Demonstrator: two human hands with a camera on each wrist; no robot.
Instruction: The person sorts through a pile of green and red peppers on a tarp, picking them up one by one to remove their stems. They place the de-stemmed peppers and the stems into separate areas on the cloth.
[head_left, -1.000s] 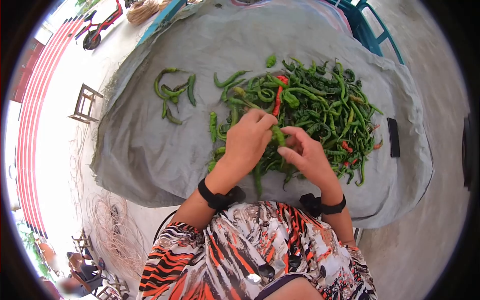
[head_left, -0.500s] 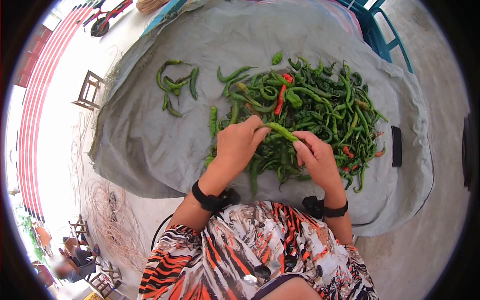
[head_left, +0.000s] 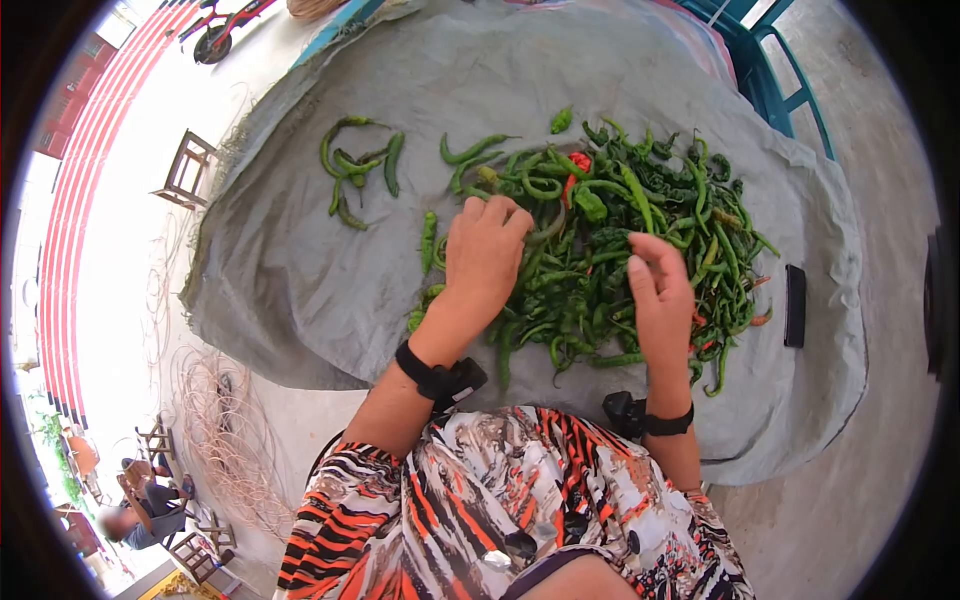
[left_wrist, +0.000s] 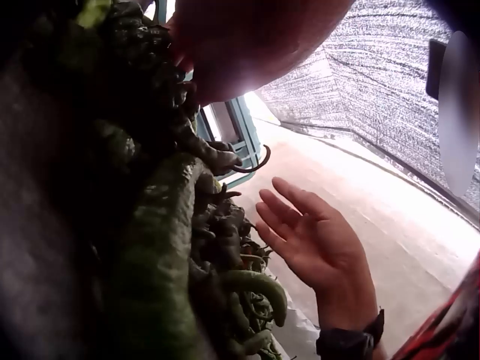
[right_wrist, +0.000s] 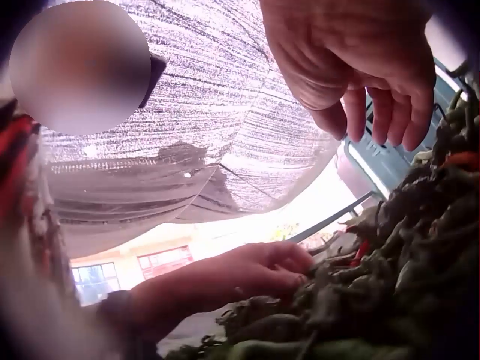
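A large heap of green chili peppers (head_left: 600,250) is spread over a grey cloth (head_left: 290,290). My left hand (head_left: 487,250) reaches down to the heap's left side, its fingers bent and fingertips among the peppers beside a dark, brownish-green chili (head_left: 548,228). Whether those fingers pinch a pepper I cannot tell. Over the right part of the heap hovers my right hand (head_left: 662,290), fingers loosely extended and nothing in them; the left wrist view also shows this right hand (left_wrist: 319,240) with its palm bare. Beyond it, a bright green chili (head_left: 636,196) overlaps the heap.
Several separate green chilies (head_left: 355,165) lie in a small group on the cloth's left. A red chili (head_left: 577,172) shows near the heap's top. A black phone-like slab (head_left: 795,305) rests at the right. Behind stands a teal chair (head_left: 790,75); a wooden stool (head_left: 185,170) is on the left.
The bright green chili held between both hands has left them and shows farther up over the heap. My hands have parted, the left shifting up and left, the right moving right.
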